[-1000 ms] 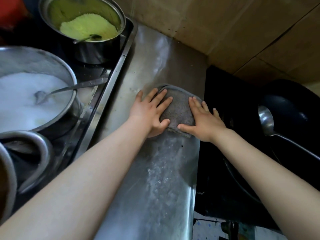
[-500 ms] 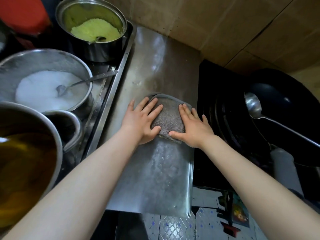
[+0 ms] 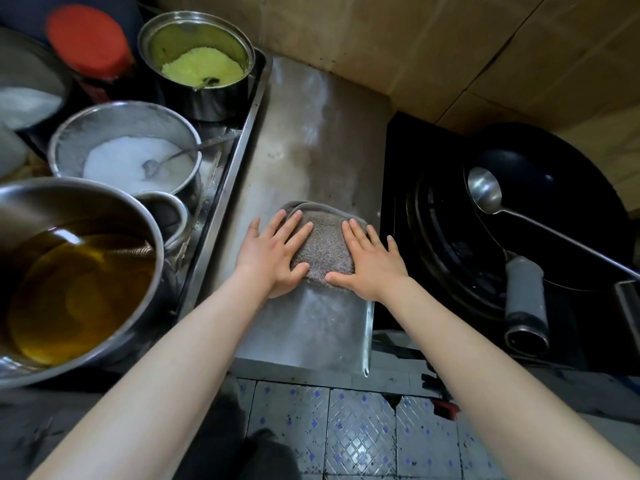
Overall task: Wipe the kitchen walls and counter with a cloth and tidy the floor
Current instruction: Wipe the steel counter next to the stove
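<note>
A grey, nubby cloth (image 3: 323, 249) lies folded flat on the steel counter (image 3: 311, 140), close to the counter's right edge and nearer its front edge than the back wall. Its far edge is rounded, with a thin hem showing. The left hand (image 3: 273, 252) and right hand (image 3: 369, 263) press flat on its two sides, fingers spread.
</note>
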A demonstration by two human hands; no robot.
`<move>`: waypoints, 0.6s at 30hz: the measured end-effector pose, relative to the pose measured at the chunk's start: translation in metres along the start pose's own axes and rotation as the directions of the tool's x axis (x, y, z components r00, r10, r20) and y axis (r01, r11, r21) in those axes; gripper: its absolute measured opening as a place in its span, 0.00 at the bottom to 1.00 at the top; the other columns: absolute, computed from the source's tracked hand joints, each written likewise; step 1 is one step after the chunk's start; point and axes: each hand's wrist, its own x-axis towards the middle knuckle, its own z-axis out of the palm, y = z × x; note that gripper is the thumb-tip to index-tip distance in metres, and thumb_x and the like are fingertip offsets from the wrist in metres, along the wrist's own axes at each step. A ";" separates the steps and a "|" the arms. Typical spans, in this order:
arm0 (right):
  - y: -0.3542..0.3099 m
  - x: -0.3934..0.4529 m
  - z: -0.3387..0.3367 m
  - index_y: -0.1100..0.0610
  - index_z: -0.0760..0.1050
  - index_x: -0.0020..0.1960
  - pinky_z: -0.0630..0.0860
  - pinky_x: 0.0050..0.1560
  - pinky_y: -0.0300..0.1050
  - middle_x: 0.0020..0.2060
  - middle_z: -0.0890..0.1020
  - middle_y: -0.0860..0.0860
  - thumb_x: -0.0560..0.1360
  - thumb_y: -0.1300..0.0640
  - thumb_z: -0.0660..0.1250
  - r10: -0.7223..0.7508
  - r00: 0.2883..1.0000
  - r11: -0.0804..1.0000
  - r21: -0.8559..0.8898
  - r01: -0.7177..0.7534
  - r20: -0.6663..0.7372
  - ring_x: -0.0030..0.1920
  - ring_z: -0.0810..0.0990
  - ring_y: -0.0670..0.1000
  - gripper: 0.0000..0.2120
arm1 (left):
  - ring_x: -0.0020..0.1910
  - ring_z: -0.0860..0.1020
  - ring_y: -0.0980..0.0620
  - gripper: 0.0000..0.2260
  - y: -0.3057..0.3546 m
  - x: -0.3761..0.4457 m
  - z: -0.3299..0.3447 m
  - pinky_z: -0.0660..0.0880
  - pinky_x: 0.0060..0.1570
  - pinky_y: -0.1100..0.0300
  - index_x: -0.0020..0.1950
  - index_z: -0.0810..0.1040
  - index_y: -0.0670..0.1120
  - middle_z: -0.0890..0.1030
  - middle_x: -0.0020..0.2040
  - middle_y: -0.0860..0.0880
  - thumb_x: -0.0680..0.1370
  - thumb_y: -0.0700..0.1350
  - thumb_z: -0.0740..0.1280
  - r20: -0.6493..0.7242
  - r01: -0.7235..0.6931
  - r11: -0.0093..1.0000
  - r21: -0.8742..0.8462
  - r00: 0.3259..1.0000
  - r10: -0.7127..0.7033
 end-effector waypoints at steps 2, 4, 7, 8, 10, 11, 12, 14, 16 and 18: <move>-0.002 -0.006 0.004 0.49 0.33 0.76 0.40 0.74 0.56 0.76 0.38 0.44 0.70 0.28 0.54 -0.003 1.000 1.000 -0.002 0.003 -0.004 0.76 0.38 0.51 0.47 | 0.77 0.42 0.49 0.31 0.003 -0.007 0.002 0.45 0.72 0.43 0.76 0.37 0.55 0.39 0.77 0.51 0.78 0.62 0.48 0.000 0.010 1.000 0.005 1.000 -0.010; -0.004 -0.011 0.007 0.49 0.33 0.76 0.39 0.74 0.56 0.76 0.38 0.44 0.71 0.28 0.54 -0.006 1.000 1.000 0.004 0.006 -0.005 0.76 0.38 0.51 0.47 | 0.77 0.41 0.49 0.31 0.005 -0.013 0.004 0.44 0.72 0.43 0.76 0.37 0.55 0.38 0.77 0.51 0.78 0.62 0.48 0.006 0.018 1.000 0.010 1.000 -0.018; -0.007 -0.020 0.013 0.49 0.32 0.76 0.39 0.74 0.57 0.76 0.38 0.45 0.71 0.28 0.53 -0.010 1.000 1.000 0.006 0.010 -0.005 0.76 0.38 0.51 0.47 | 0.77 0.41 0.49 0.31 0.008 -0.024 0.006 0.44 0.72 0.43 0.76 0.37 0.55 0.38 0.77 0.51 0.78 0.62 0.48 0.019 0.021 0.999 0.025 1.000 -0.022; -0.008 -0.024 0.015 0.49 0.32 0.76 0.39 0.73 0.57 0.76 0.38 0.45 0.71 0.28 0.53 -0.011 1.000 1.000 0.008 0.011 -0.006 0.76 0.38 0.52 0.47 | 0.77 0.41 0.49 0.31 0.009 -0.027 0.006 0.44 0.72 0.43 0.76 0.37 0.55 0.38 0.77 0.51 0.78 0.62 0.48 0.023 0.022 0.999 0.033 0.999 -0.023; -0.011 -0.031 0.020 0.49 0.33 0.76 0.39 0.73 0.57 0.76 0.38 0.45 0.70 0.28 0.53 -0.012 1.000 1.000 0.018 0.012 -0.009 0.76 0.38 0.52 0.47 | 0.77 0.41 0.49 0.31 0.011 -0.036 0.008 0.45 0.72 0.43 0.76 0.37 0.55 0.38 0.77 0.51 0.78 0.62 0.48 0.030 0.026 0.999 0.042 0.999 -0.027; -0.012 -0.035 0.022 0.49 0.33 0.76 0.39 0.73 0.57 0.76 0.38 0.45 0.70 0.28 0.53 -0.014 1.000 1.000 0.026 0.014 -0.008 0.76 0.38 0.52 0.48 | 0.77 0.42 0.49 0.31 0.012 -0.040 0.010 0.45 0.71 0.43 0.76 0.37 0.55 0.38 0.77 0.51 0.78 0.61 0.48 0.035 0.027 0.999 0.043 0.999 -0.029; -0.014 -0.039 0.024 0.49 0.33 0.76 0.39 0.73 0.57 0.76 0.38 0.45 0.70 0.28 0.53 -0.017 1.000 0.999 0.034 0.017 -0.005 0.76 0.38 0.52 0.48 | 0.77 0.42 0.49 0.31 0.014 -0.045 0.011 0.45 0.71 0.43 0.76 0.37 0.55 0.39 0.77 0.51 0.78 0.61 0.48 0.039 0.028 0.999 0.043 0.999 -0.029; -0.016 -0.046 0.029 0.49 0.33 0.76 0.39 0.73 0.57 0.76 0.38 0.45 0.70 0.28 0.54 -0.021 1.000 0.999 0.047 0.021 -0.006 0.76 0.38 0.52 0.48 | 0.77 0.42 0.49 0.31 0.016 -0.054 0.011 0.45 0.71 0.43 0.76 0.38 0.54 0.39 0.77 0.50 0.78 0.61 0.48 0.043 0.028 0.999 0.037 0.999 -0.030; -0.019 -0.054 0.032 0.50 0.33 0.76 0.39 0.73 0.57 0.76 0.38 0.46 0.70 0.28 0.54 -0.028 0.999 0.999 0.040 0.029 -0.018 0.76 0.39 0.52 0.48 | 0.76 0.41 0.49 0.31 0.016 -0.063 0.012 0.45 0.72 0.43 0.76 0.38 0.54 0.38 0.77 0.50 0.78 0.61 0.48 0.055 0.025 0.999 0.033 0.998 -0.027; -0.024 -0.061 0.034 0.50 0.33 0.76 0.39 0.73 0.57 0.76 0.39 0.46 0.71 0.28 0.54 -0.035 0.999 0.999 0.024 0.036 -0.014 0.76 0.39 0.53 0.48 | 0.76 0.41 0.49 0.31 0.017 -0.073 0.013 0.45 0.72 0.43 0.76 0.37 0.55 0.38 0.77 0.50 0.78 0.62 0.47 0.077 0.023 0.999 0.031 0.997 -0.025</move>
